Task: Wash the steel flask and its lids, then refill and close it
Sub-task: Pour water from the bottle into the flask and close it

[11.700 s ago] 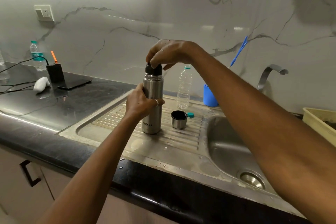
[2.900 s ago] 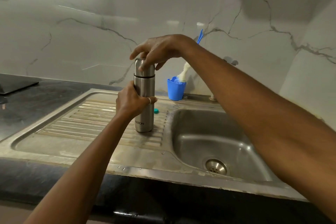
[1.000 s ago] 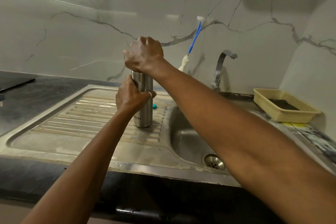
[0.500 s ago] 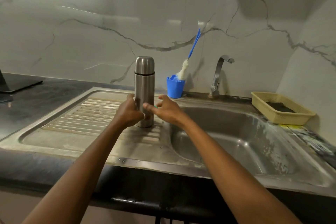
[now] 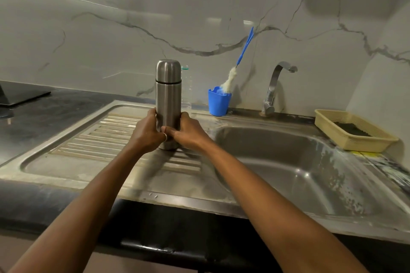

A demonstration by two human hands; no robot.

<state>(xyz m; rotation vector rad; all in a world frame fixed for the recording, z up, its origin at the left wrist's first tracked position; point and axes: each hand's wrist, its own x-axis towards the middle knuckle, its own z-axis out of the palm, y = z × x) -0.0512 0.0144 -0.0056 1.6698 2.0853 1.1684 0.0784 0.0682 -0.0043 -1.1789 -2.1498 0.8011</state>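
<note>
We see a cylindrical steel flask (image 5: 168, 99) of brushed metal standing upright on the ribbed stainless drainboard (image 5: 88, 142), just left of the sink basin (image 5: 288, 175). Its domed outer cap (image 5: 168, 70) sits on top, and a thin dark ring marks the seam between cap and body. The metal has a dull satin sheen, and the base rests on the raised ridges.

Both hands are together low on the body. The left hand (image 5: 146, 134), with a ring (image 5: 164, 137) on one finger, wraps the left side. The right hand (image 5: 189, 132) wraps the right side, and the fingers of the two hands meet at the front.

Behind the flask a clear plastic bottle (image 5: 186, 86) is partly hidden. A blue plastic cup (image 5: 218, 102) holds a bottle brush (image 5: 231, 77) with pale bristles and a blue handle leaning on the veined marble wall (image 5: 111, 40). A curved metal tap (image 5: 274, 86) rises beside it, and a yellow perforated basket (image 5: 332, 133) sits on the far right. The basin wall is streaked with whitish stains. The countertop (image 5: 55, 104) is dark polished stone.

Half a second ago the right hand was loose beside the flask with fingers spread; now it grips. A second ago it was on the cap, which now stands uncovered.
</note>
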